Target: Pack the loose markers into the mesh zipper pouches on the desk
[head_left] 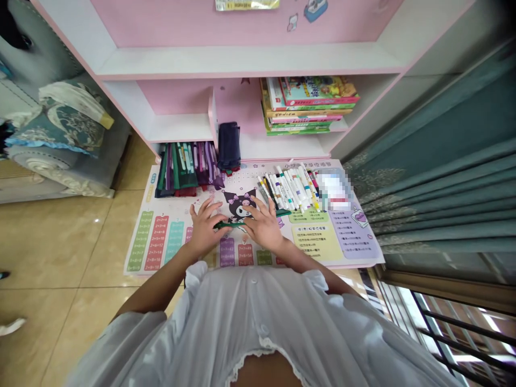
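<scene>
My left hand (205, 224) and my right hand (264, 223) rest close together on the desk mat (169, 236), over a cartoon figure print. Between them lies a green marker pen (229, 224); the fingers of both hands touch it, and a green end shows right of my right hand. My left fingers are spread; my right fingers lie flat over the pen. Just right of my right hand lies a row of several marker pens (288, 188).
Several dark pouches (185, 166) lie at the mat's back left, a dark folded case (229, 145) stands by the shelf divider. Stacked books (308, 105) sit on the shelf. A teal curtain (435, 177) hangs right; tiled floor lies left.
</scene>
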A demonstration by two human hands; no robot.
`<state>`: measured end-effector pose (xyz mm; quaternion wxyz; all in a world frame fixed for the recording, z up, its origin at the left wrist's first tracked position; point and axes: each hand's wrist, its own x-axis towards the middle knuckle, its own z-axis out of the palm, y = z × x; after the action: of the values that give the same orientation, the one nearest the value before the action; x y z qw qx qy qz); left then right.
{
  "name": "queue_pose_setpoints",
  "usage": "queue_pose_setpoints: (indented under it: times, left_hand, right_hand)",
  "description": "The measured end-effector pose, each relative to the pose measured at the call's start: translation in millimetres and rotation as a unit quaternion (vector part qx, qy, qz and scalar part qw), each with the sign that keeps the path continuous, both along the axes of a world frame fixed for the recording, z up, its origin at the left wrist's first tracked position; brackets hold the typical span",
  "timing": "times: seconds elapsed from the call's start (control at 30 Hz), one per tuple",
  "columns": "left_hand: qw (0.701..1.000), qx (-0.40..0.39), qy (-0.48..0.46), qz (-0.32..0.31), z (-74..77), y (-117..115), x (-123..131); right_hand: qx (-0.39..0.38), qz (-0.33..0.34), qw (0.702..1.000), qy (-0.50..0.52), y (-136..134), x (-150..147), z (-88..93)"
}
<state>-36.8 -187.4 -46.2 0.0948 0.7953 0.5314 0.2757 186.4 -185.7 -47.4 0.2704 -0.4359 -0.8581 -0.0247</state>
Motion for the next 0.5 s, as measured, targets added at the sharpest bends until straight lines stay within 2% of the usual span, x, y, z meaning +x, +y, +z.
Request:
queue_pose_setpoints:
  times: [0.1,0.2,0.33,0.5]
  left_hand:
    - [0.999,-0.041,-0.032,0.013,-6.1,7,-10]
    - [0.996,-0.072,-0.057,-0.02,-11.7,13,-21]
    - [0.994,-0.055,-0.075,-0.062,-16.3,18,-26]
    - [0.993,-0.024,-0.091,-0.076,-18.1,18,-22]
  right_hand:
    - [-0.027,-0.005,1.0,0.005,-2,1,-0.6]
    - [-0.058,-0.008,0.998,0.007,-3,2,3.7]
    - [-0.122,-0.014,0.992,0.019,2,-6,12.4]
    - [-0.232,0.008,0.972,0.028,18,-30,25.5]
